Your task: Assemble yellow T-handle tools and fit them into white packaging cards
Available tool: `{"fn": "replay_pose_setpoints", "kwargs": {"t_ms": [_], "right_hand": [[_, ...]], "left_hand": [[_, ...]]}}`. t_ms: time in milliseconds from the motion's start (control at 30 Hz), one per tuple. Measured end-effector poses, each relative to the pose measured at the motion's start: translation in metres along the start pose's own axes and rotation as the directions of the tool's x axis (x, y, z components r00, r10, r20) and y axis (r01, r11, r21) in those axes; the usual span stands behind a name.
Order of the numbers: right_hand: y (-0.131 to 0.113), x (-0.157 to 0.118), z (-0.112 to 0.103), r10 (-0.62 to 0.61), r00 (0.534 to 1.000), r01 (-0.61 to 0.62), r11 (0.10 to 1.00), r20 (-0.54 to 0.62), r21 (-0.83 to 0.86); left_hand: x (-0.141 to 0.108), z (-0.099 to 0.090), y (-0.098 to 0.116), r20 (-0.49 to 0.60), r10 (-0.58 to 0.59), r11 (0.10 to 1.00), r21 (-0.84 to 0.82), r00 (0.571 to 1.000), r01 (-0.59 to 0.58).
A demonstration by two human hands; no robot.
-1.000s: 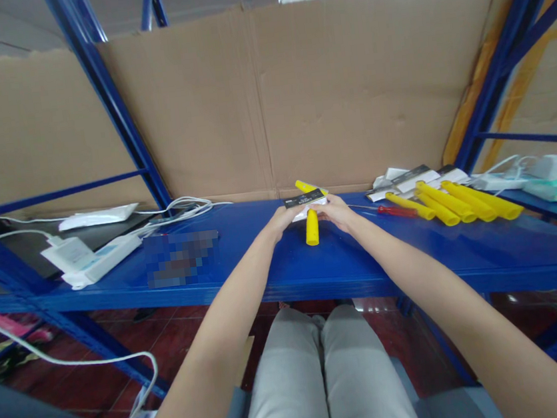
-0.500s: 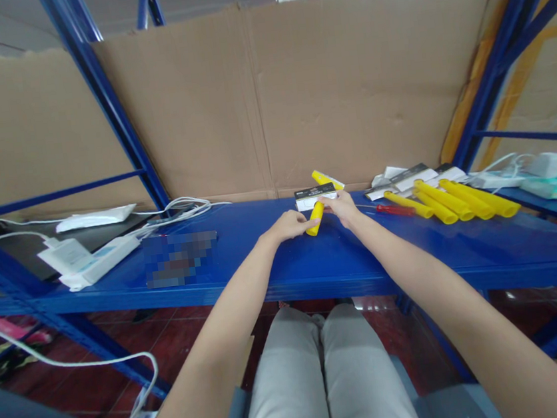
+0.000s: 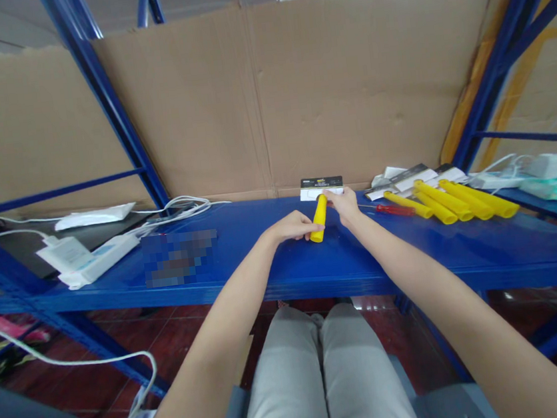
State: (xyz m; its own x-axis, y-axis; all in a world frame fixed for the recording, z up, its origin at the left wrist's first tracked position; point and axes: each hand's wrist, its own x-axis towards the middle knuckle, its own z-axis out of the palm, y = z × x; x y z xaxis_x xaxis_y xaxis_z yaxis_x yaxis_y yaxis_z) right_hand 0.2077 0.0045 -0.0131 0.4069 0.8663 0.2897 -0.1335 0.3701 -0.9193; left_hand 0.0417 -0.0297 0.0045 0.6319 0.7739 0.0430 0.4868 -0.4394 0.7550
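A yellow tube with a black-and-white card at its far end is held between my two hands over the blue shelf. My left hand pinches the near end of the tube from the left side. The fingers of my right hand close on its far end, beside the card. Just right of my right hand a red-handled screwdriver lies on the shelf, its tip end hidden behind that hand.
Several yellow tubes with cards lie to the right. At left are a white power strip, coiled white cables and a blurred-out patch. Cardboard stands behind the blue shelf.
The yellow tube has swung more upright in view and its card now faces me at the far end. The second yellow piece seen behind the card is no longer visible there.
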Motion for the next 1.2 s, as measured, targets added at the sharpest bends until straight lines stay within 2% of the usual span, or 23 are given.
{"fn": "replay_pose_setpoints", "kwargs": {"t_ms": [267, 533, 767, 867, 1033, 1200], "right_hand": [[0.002, 0.018, -0.014, -0.016, 0.988, 0.022, 0.999, -0.152, 0.041], [0.006, 0.024, -0.015, -0.054, 0.98, 0.05, 0.998, -0.192, -0.03], [0.022, 0.037, -0.018, -0.17, 0.961, 0.148, 0.982, -0.216, -0.116], [0.027, 0.044, -0.02, -0.203, 0.957, 0.177, 0.975, -0.207, -0.137], [0.032, 0.048, -0.02, -0.233, 0.959, 0.207, 0.964, -0.162, -0.165], [0.028, 0.038, -0.015, -0.259, 0.96, 0.229, 0.947, -0.111, -0.225]], "left_hand": [[-0.005, 0.001, 0.004, 0.039, 0.024, 1.0, -0.011, 0.999, -0.023], [-0.005, -0.002, 0.005, 0.117, -0.001, 1.0, 0.001, 0.993, 0.001], [-0.003, -0.003, 0.002, 0.168, 0.02, 0.999, -0.043, 0.986, -0.013], [-0.002, -0.001, 0.002, 0.125, -0.004, 0.995, -0.095, 0.992, 0.016], [0.007, 0.007, 0.001, -0.035, -0.089, 0.981, -0.178, 0.995, 0.082], [0.029, 0.01, 0.005, -0.146, -0.264, 0.911, -0.361, 0.953, 0.197]]}}
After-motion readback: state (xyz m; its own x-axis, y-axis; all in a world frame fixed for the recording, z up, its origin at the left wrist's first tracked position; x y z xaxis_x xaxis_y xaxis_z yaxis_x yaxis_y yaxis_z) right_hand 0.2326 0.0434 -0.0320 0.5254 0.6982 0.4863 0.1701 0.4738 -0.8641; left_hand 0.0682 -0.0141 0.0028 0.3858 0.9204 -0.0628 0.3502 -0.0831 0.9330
